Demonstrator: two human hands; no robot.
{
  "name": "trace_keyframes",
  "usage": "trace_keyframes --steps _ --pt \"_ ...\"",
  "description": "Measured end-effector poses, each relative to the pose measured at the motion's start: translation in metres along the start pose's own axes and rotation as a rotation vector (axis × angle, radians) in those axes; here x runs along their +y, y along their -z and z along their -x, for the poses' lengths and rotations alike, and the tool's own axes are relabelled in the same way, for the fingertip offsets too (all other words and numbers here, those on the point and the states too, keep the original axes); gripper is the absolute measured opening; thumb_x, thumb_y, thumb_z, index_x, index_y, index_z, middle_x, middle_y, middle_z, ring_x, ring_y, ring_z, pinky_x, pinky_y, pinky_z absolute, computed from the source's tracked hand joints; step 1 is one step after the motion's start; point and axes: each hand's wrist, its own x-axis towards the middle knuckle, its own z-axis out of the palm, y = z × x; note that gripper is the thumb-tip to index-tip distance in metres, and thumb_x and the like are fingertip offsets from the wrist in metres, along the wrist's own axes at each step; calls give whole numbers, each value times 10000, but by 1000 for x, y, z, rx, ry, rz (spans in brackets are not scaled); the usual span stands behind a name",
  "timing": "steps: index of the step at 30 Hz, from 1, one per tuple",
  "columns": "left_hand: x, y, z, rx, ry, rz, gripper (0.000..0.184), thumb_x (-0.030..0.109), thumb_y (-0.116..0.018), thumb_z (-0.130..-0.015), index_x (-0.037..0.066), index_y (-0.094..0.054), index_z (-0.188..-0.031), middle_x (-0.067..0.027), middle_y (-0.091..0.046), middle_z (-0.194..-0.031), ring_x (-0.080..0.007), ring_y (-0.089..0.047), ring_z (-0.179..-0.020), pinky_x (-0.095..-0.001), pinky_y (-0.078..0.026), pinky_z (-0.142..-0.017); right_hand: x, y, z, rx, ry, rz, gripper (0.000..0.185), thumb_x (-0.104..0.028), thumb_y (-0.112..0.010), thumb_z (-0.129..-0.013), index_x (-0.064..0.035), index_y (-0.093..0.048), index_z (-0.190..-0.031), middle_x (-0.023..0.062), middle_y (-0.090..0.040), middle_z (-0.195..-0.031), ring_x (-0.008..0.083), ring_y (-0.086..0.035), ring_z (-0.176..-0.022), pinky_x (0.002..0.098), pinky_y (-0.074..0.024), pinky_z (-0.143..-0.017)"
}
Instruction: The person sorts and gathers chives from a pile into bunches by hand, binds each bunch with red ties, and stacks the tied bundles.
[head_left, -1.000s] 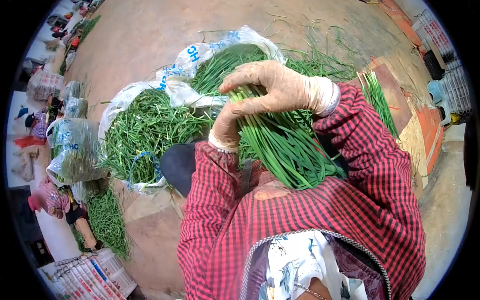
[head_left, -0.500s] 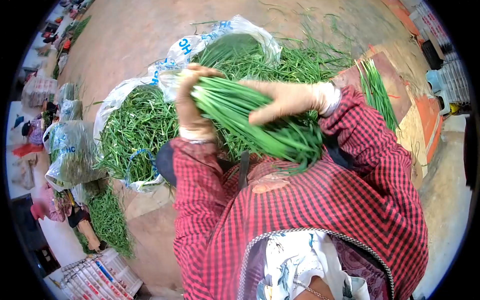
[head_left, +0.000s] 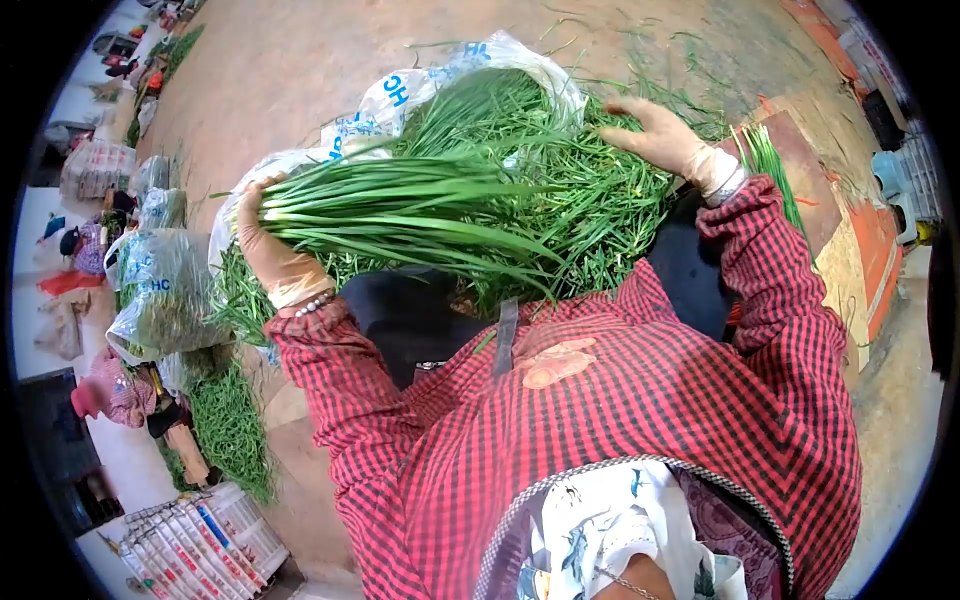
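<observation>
One bunch (head_left: 390, 200) — crosswise, leaves (head_left: 470, 215) rightward

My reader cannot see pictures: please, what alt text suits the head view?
The left grip holds long green stalks by their pale ends over loose greens; the right grip is open, near a white plastic bag.

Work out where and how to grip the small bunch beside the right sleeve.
Probably by its pale stalk ends, from above: the small bunch lies flat, these ends exposed and pointing away from the wearer, while its green leaves run back alongside the right sleeve.
</observation>
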Motion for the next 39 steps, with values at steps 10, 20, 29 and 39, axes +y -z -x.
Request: trace_keyframes --steps 10,20,29,39 --pt "-44 -153 81 -404 213 189 656 304 -740 -819 74 -438 -1354 -82 -518 -1232 -217 -509 -1147 -390 -417 -1006 -145 -45 -13 -66 467 -1253 1074 -199 -874 -664 -110 -198 -1493 159 -424 -1413 250 -413 -1302 378 -328 -1107" --pt "-109 -157 80 -713 389 -161 498 247 -602 -914 -18 -480 -1317 -151 -570 -1268 -243 -558 -1154 -374 -419 -1022 -5 24 25 359 165 -1603 542 -234 -644 -863 10 -463 -1312 123 -667 -992 231 -650 -934 367 -556 -837" --pt "-171 -84 86 -338 707 -87 347 107 -570 -918 -9 -509 -1240 -118 -648 -1032 -176 -631 -899 -259 -510 -776 75 75 104 969 96 -1804 457 -268 -641 -832 -26 -522 -1201 113 -626 -981 279 -631 -892 425 -558 -786" --pt "-166 -120 71 -501 639 -368 341 162 -561 -941 -14 -538 -1231 -104 -660 -1020 -150 -626 -829 -253 -503 -729 111 204 232 940 -179 -1298 378 -255 -641 -843 -21 -588 -1135 93 -664 -866 177 -645 -688 296 -561 -644"
